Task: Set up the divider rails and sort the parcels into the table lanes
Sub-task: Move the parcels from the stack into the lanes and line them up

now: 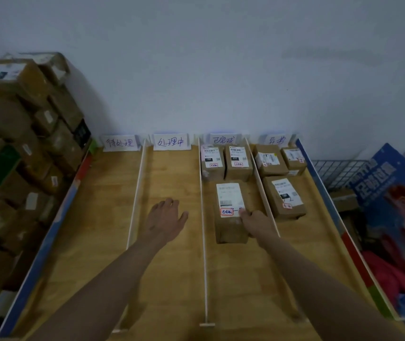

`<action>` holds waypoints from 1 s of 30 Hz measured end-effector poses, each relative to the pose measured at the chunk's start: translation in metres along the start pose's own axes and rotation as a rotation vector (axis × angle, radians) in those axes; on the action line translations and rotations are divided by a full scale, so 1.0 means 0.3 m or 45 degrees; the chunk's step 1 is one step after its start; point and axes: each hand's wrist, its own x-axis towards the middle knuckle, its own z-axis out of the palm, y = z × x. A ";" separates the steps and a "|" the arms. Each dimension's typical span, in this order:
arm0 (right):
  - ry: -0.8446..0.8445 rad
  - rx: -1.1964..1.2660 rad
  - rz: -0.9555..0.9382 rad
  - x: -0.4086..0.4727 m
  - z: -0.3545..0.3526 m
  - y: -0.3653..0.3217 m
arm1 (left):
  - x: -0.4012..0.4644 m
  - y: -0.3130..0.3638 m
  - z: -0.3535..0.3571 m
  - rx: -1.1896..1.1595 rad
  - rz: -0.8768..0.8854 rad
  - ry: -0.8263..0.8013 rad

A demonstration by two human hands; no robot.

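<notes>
A wooden table (98,217) is split into lanes by three thin white divider rails (203,230). A handwritten card stands at the far end of each lane. In the third lane lies a long brown parcel (229,225) with a white label and a red sticker. My right hand (255,221) grips its right near side. Two more parcels (226,162) stand behind it. The fourth lane holds three parcels (283,196). My left hand (166,216) hovers over the second lane, fingers apart, holding nothing.
A tall stack of brown cardboard parcels (22,153) fills the left side beside the table. On the right are a wire basket (339,171), a blue printed board (388,188) and red cloth on the floor. A pale wall runs behind.
</notes>
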 end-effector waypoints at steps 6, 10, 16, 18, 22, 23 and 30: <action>-0.069 0.032 0.042 0.262 0.115 -0.029 | 0.186 -0.022 0.064 -0.010 -0.037 -0.044; -0.045 -0.033 0.024 0.386 0.194 -0.030 | 0.271 -0.041 0.121 -0.038 -0.065 -0.089; -0.027 -0.010 0.041 0.481 0.267 -0.045 | 0.324 -0.056 0.190 -0.070 -0.074 -0.120; -0.022 0.004 0.040 0.493 0.276 -0.055 | 0.330 -0.058 0.202 -0.075 -0.077 -0.126; -0.013 -0.009 0.025 0.504 0.281 -0.056 | 0.323 -0.061 0.216 -0.063 -0.067 -0.138; -0.025 -0.022 0.030 0.503 0.277 -0.056 | 0.319 -0.062 0.214 -0.062 -0.061 -0.136; 0.024 -0.159 -0.104 0.346 0.162 -0.169 | 0.252 -0.075 0.125 -0.038 -0.049 -0.067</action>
